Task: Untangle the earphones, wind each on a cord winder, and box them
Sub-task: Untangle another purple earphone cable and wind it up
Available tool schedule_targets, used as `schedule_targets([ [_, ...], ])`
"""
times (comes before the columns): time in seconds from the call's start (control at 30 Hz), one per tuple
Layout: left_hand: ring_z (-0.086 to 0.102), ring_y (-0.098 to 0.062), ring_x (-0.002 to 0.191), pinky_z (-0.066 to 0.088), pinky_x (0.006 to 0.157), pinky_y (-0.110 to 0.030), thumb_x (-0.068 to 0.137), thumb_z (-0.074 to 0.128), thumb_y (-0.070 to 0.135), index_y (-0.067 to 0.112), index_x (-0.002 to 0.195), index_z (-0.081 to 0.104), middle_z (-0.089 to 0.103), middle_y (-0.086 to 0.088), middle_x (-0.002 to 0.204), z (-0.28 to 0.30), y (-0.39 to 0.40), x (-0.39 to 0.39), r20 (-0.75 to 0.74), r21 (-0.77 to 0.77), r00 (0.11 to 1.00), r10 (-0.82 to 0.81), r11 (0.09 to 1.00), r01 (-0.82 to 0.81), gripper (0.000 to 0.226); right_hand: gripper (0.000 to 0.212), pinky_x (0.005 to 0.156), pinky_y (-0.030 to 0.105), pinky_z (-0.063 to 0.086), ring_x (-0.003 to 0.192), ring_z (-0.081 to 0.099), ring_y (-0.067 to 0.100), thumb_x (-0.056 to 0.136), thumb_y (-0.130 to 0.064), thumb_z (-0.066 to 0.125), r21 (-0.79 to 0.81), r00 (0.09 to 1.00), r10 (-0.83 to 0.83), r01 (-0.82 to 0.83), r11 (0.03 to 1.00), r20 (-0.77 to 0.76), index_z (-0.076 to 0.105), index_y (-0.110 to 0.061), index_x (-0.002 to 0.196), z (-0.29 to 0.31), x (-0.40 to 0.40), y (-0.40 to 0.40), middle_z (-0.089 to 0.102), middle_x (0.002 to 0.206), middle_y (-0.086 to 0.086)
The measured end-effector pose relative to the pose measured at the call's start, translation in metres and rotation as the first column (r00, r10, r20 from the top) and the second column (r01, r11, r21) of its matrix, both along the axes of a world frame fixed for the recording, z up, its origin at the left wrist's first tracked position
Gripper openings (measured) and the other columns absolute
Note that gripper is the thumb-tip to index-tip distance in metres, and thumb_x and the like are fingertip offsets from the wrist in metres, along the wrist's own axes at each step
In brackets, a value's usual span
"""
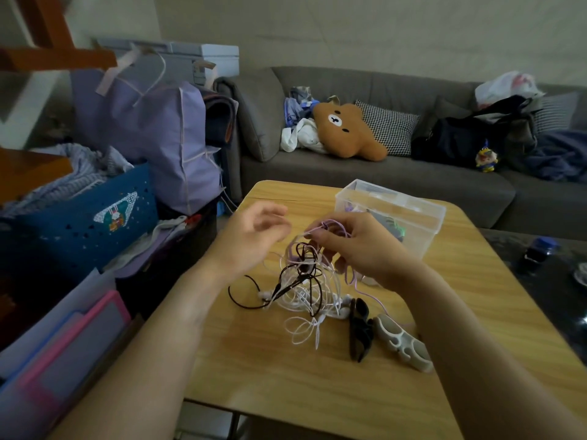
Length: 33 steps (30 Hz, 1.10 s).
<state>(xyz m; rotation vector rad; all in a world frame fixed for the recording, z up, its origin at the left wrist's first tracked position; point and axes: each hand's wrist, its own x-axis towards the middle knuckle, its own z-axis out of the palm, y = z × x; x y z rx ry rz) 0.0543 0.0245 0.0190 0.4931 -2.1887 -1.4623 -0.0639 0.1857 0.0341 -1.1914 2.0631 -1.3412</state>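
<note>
A tangle of white, black and lilac earphone cords lies on the wooden table. My right hand pinches a loop of the lilac cord and lifts part of the tangle off the table. My left hand hovers just left of the raised cords with relaxed fingers, holding nothing. A black cord winder and a white cord winder lie side by side right of the tangle. A clear plastic box stands behind my right hand.
A grey sofa with a bear cushion and bags runs behind the table. Left of the table stand a blue basket, a purple bag and folders. A dark side table with small items is at the right.
</note>
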Motion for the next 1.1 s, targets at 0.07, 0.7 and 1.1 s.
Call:
schedule_targets([
  [0.07,0.071,-0.011,0.097,0.054,0.077,-0.021,0.093,0.067,0.016,0.018,0.118,0.066,0.075,0.0,0.104,-0.001,0.01,0.001,0.021,-0.002,0.982,-0.19,0.982,0.19,0.026,0.012,0.054,0.028,0.052,0.059,0.06,0.007,0.099,-0.018,0.06,0.005,0.998,-0.001,0.001,1.0,-0.055,0.07,-0.014,0.099,0.001,0.0,0.0,0.069,0.07,-0.005],
  [0.7,0.06,-0.004,0.056,0.045,0.06,-0.024,0.092,0.068,0.035,0.012,0.074,0.07,0.069,-0.003,0.066,-0.013,0.004,-0.007,0.062,-0.221,0.996,0.065,0.974,-0.049,0.029,0.022,0.042,0.019,0.042,0.052,0.054,0.005,0.103,-0.019,0.055,-0.285,0.931,-0.306,0.354,0.891,0.2,0.071,-0.013,0.09,0.013,-0.003,0.003,0.066,0.066,-0.004],
  [1.1,0.07,-0.03,0.096,0.057,0.09,-0.043,0.082,0.079,0.009,0.002,0.085,0.056,0.075,-0.008,0.097,-0.01,0.002,-0.005,-0.159,0.039,0.986,-0.052,0.998,0.058,0.023,0.009,0.065,0.026,0.059,0.072,0.072,0.015,0.094,0.0,0.064,-0.429,0.888,-0.232,0.404,0.808,0.398,0.067,-0.006,0.1,0.014,0.0,0.002,0.074,0.073,0.004],
])
